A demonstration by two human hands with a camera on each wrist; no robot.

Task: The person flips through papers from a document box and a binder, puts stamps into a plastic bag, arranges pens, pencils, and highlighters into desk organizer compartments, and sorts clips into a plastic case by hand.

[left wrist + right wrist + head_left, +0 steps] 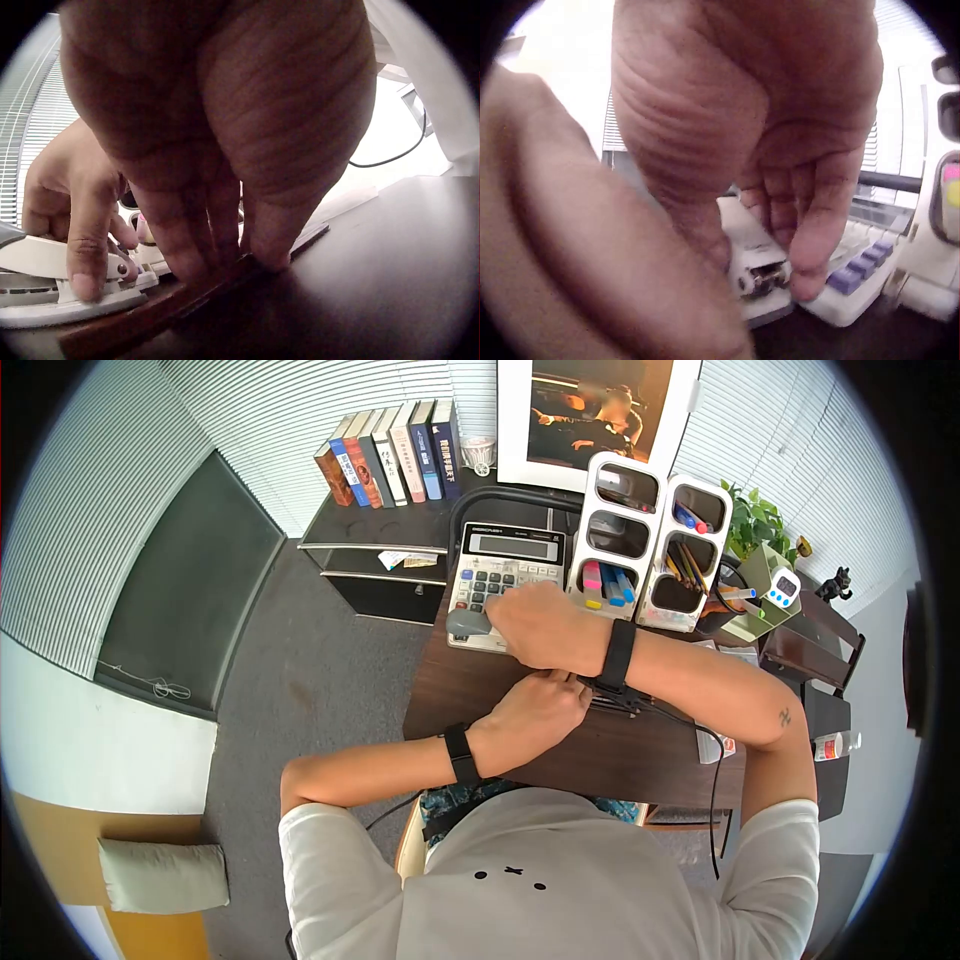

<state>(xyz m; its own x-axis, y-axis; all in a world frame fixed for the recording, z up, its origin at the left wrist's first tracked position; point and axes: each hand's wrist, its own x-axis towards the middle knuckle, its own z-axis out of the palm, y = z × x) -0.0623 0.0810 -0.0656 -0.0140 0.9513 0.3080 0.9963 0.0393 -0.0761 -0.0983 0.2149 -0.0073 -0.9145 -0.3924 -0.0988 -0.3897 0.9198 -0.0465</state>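
My right hand (545, 625) grips a grey-and-white stapler (751, 251), thumb on one side and fingers on the other. The stapler's grey handle end (467, 623) sticks out left of the hand in the head view, over the front of a calculator (512, 547). Close below, my left hand (535, 720) is at the desk, its fingertips and thumb pinching a thin, flat reddish-brown thing (161, 315). That flat thing lies right beside the stapler base in the left wrist view; in the head view the hands largely hide it.
White organizers (660, 585) with pens and markers stand behind the right hand. A row of books (390, 455) and a framed picture (600, 420) are at the back. A black cable (715, 790) hangs from the right wrist across the desk (620, 755). A bottle (835, 746) is far right.
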